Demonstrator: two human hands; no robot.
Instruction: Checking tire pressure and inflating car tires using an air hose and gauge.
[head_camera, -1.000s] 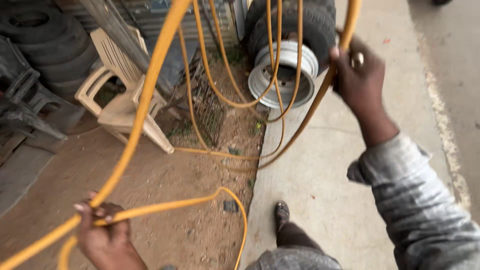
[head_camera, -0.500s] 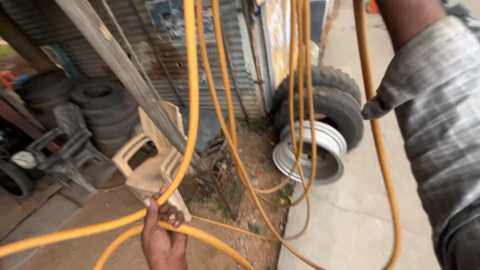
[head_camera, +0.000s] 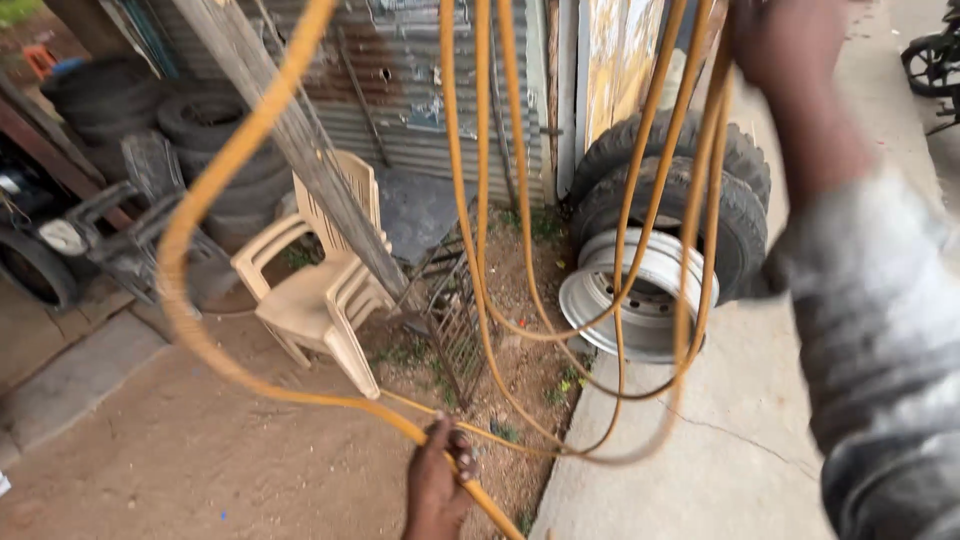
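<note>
Counting what's around you: one yellow hose (head_camera: 480, 250) hanging in several loops, stacked beige plastic chairs (head_camera: 320, 290), two tyres (head_camera: 690, 190) against the wall and one steel wheel rim (head_camera: 630, 295) leaning on them. Your left hand (head_camera: 437, 487) sits low at the bottom edge, fingers clenched around the hose. Your right hand (head_camera: 775, 40) is raised high at the top with the loops draped from it, but it's blurred, so I can't tell its grip.

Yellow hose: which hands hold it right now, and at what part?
Both. The left hand grips a single low run of the yellow hose; the right hand, raised high, carries the gathered loops at their top.
</note>
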